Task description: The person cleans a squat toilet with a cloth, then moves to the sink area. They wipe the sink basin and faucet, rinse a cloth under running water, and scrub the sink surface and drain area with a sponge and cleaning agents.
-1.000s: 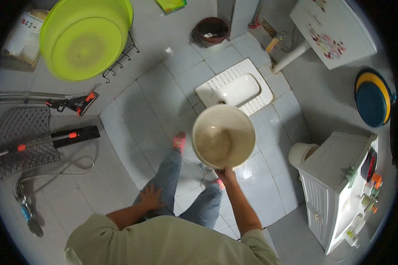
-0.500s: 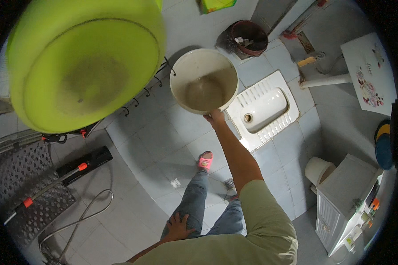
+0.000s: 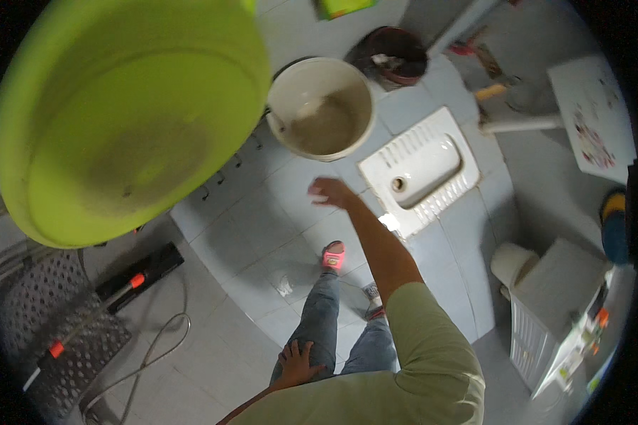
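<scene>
A cream bucket point(image 3: 347, 145) stands on the tiled floor ahead of me, beside the squat toilet point(image 3: 455, 205), with its inside showing dingy at the bottom. Just short of its near rim hangs my right hand point(image 3: 330, 193), empty and slightly blurred, with its fingers loosely stretched to the left; a gap separates it from the bucket. My left hand point(image 3: 298, 365) lies spread on my left thigh and holds nothing. Large in the upper left is a lime-green basin point(image 3: 213, 78), close to my head.
A dark bin point(image 3: 400, 67) with a liner stands behind the bucket. Dark hooks point(image 3: 221, 177) line the basin's lower right edge. At left are a perforated black mat point(image 3: 57, 319) and a shower hose point(image 3: 145, 365). A white cabinet point(image 3: 556, 287) stands at right. A pipe point(image 3: 521, 124) juts from a flowered white tank point(image 3: 588, 117).
My right hand has let go of the bucket's near rim and drawn back from it. The bucket sits slightly farther up and left in view. My left hand stays on my thigh.
</scene>
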`<state>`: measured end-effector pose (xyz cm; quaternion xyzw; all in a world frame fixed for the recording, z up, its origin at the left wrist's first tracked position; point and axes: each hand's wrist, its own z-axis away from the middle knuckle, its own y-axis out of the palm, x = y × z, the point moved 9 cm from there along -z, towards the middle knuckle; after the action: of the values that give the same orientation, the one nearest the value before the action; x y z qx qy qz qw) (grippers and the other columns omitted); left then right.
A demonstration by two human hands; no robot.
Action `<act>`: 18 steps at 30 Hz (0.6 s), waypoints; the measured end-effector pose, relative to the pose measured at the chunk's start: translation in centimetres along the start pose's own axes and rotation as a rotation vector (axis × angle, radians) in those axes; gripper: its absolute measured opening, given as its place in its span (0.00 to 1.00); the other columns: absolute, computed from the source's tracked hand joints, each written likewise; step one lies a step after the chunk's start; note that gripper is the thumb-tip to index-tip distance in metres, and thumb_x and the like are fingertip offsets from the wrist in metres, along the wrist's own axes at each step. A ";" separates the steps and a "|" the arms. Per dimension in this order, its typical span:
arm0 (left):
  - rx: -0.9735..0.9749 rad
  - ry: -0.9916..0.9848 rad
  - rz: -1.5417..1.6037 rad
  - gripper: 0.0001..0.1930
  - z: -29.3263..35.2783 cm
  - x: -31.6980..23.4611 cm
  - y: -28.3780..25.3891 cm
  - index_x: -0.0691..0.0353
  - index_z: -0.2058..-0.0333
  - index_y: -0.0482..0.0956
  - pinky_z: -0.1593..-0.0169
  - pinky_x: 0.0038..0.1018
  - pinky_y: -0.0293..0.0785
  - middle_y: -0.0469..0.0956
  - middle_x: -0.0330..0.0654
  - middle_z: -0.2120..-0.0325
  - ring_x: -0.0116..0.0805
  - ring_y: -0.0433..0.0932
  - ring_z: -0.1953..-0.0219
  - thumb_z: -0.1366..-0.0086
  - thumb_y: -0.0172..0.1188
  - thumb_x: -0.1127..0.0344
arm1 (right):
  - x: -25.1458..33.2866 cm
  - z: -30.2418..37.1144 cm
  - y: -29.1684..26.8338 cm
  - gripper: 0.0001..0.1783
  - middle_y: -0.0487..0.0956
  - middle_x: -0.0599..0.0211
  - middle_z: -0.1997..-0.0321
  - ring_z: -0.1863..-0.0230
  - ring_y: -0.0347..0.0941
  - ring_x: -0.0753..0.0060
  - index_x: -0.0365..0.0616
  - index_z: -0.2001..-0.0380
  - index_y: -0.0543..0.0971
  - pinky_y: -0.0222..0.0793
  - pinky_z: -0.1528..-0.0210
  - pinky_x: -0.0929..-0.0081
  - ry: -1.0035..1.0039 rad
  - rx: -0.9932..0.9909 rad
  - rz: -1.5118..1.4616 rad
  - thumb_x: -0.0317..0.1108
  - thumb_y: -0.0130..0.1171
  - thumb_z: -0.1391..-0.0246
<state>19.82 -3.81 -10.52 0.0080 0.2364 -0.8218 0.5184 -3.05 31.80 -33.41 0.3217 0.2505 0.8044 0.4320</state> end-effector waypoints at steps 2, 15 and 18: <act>0.033 0.003 -0.042 0.43 -0.5 -1.0 0.1 0.48 0.43 0.53 0.50 0.63 0.46 0.48 0.61 0.45 0.66 0.48 0.45 0.53 0.54 0.34 | -4.3 5.6 -0.8 0.17 0.72 0.65 0.52 0.55 0.71 0.66 0.45 0.53 0.69 0.70 0.57 0.67 -0.155 0.121 0.222 0.39 0.49 0.45; -0.149 0.423 -0.632 0.31 1.8 -18.1 3.3 0.57 0.51 0.68 0.51 0.44 0.61 0.67 0.51 0.54 0.45 0.65 0.51 0.50 0.58 0.44 | -32.7 80.7 -25.6 0.11 0.78 0.60 0.72 0.75 0.75 0.69 0.41 0.62 0.71 0.71 0.76 0.73 -0.052 -1.368 -0.152 0.28 0.48 0.50; -0.021 0.490 -0.611 0.28 3.0 -22.1 7.1 0.58 0.54 0.69 0.53 0.41 0.62 0.68 0.49 0.57 0.42 0.67 0.54 0.49 0.58 0.46 | -40.8 89.4 -22.9 0.09 0.78 0.60 0.72 0.74 0.75 0.69 0.41 0.63 0.71 0.71 0.76 0.73 0.056 -1.430 -0.289 0.29 0.47 0.49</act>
<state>36.78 11.23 -4.90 0.1279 0.3530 -0.9095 0.1782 91.96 19.58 -1.59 -0.0962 -0.2851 0.7143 0.6318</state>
